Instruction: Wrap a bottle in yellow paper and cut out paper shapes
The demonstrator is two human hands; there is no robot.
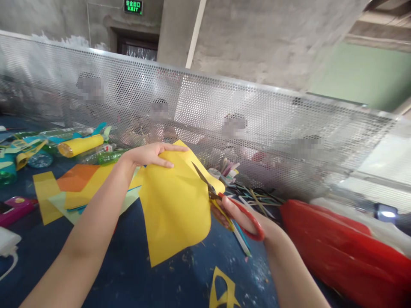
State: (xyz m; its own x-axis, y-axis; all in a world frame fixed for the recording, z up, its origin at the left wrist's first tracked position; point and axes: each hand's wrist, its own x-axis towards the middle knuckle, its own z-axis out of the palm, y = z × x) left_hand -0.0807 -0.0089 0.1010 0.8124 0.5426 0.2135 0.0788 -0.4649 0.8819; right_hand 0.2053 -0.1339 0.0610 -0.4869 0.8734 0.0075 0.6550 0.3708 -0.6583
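Note:
A large sheet of yellow paper (175, 209) is held up over the blue table. My left hand (150, 155) grips its upper edge, thumb on the near face and the other fingers partly behind it. In my right hand (236, 211) is a pair of scissors with red handles (257, 229). Their blades lie across the right part of the sheet, pointing up and left, with paper on both sides of them. A narrower, curled flap of the paper stands to the right of the blades. Some right-hand fingers are hidden behind the handles and the paper.
Coloured paper sheets (78, 177) and plastic bottles (80, 146) lie at the left. A cut yellow scrap (229, 284) is near the front. Thin strips (261, 201) and a red plastic bag (340, 248) are at the right. A perforated metal screen (199, 98) stands behind, with people beyond it.

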